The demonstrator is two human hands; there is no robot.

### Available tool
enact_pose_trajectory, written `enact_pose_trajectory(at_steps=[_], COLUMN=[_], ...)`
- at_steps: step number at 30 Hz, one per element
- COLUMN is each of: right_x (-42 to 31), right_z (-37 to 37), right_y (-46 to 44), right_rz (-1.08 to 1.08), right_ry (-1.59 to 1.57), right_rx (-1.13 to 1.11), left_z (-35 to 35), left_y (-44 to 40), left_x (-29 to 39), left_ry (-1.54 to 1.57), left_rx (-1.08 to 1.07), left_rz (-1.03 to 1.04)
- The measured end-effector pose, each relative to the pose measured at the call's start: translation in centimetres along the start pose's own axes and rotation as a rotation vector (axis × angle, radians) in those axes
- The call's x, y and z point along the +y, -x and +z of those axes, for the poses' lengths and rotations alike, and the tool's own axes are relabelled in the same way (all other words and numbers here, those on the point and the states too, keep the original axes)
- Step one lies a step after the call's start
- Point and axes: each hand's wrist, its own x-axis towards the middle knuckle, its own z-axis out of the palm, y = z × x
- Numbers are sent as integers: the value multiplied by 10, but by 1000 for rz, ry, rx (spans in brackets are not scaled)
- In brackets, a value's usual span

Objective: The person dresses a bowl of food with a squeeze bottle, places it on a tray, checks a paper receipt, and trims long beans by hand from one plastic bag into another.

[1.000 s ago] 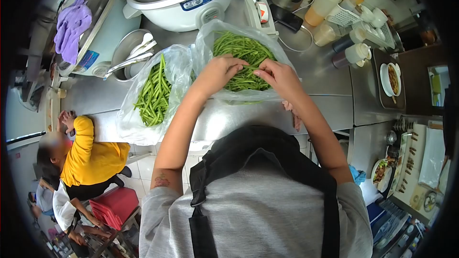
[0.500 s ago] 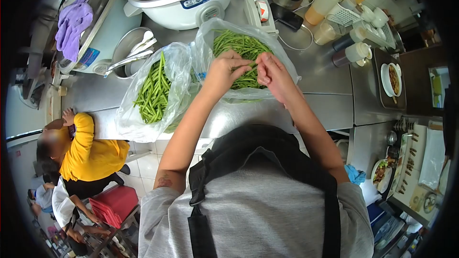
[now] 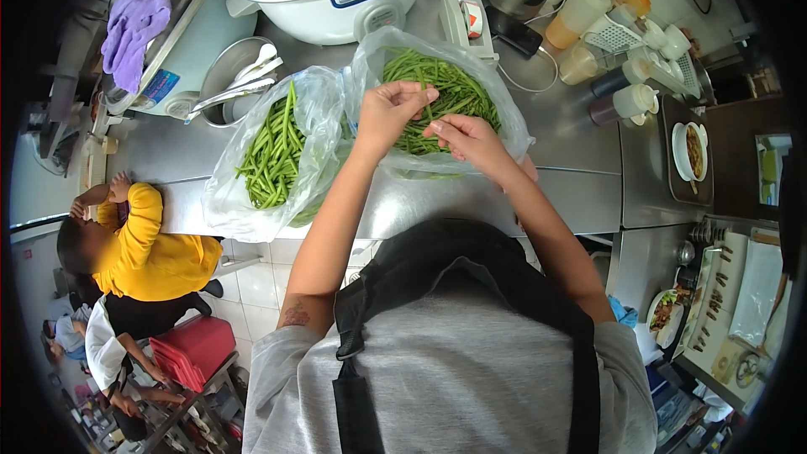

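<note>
Over an open clear plastic bag [image 3: 388,40] heaped with long green beans [image 3: 458,88], both of my hands are working close together. My left hand [image 3: 391,113] pinches a green bean [image 3: 423,77] between thumb and fingers. Slightly lower and to the right, my right hand [image 3: 469,136] has its thumb and forefinger closed at what looks like the lower end of that bean. A second plastic bag [image 3: 227,202] stands to the left, holding shorter bean pieces [image 3: 273,155].
Behind the bags stand a large white cooker [image 3: 332,0] and a metal pot [image 3: 220,76] with utensils. Sauce bottles [image 3: 622,103] are at the right back, near a tray with a white dish [image 3: 677,147]. A person in yellow [image 3: 160,244] is at the left.
My hands have drawn apart: the right hand has moved down and left, and the left hand has turned with its fingertips higher. The camera view has shifted slightly.
</note>
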Motion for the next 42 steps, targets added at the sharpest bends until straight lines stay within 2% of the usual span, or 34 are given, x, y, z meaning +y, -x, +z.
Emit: enact_pose_trajectory(at_steps=[3, 5, 9, 11, 14, 17, 20, 21, 23, 27, 29, 32, 35, 38, 41, 42], right_x=[4, 9, 17, 21, -1, 12, 10, 10, 11, 25, 24, -6, -10, 12, 3, -6], right_z=[-2, -3, -19, -35, -45, -68, -64, -62, -60, -61, -55, -40, -32, -35, -41, -40], right_y=[-1, -6, -19, -19, -12, -19, -16, -14, -8, -5, -3, 0, -6, -14, -7, -6], right_rz=[-60, -45, 31, -21, -59, -60, 19, -15, -78, -126, -173, -121, -221, -502, -219, -162], right_ry=[-28, -464, -1188, -1038, -653, -401, -25, 151, 504, 487, 443, 557, 675, 827, 1018, 994], right_rx=[37, 53, 169, 275, 397, 289, 389, 387, 384, 401, 399, 313, 202, 273, 291, 248], left_z=[-2, -1, 14, 13, 18, 40, 47, 47, 42, 13, -3, -13, -17, -25, -31, -33], left_y=[1, 3, 9, 5, 0, -5, -15, -16, -18, -17, -15, -8, -5, -3, 0, 0], left_x=[-2, -7, -2, 3, 0, -31, -50, -47, -39, -12, 0, 22, 32, 41, 46, 46], left_ry=[53, 155, 210, 133, -219, -776, -1070, -1151, -1200, -1140, -1106, -1047, -1033, -1031, -1082, -1082], left_rx=[25, 81, 135, 136, 4, -67, -93, -98, -149, -193, -189, -189, -174, -166, -144, -147], left_rz=[-43, -71, 126, 214, 132, 307, 421, 473, 440, 374, 423, 466, 526, 540, 561, 570])
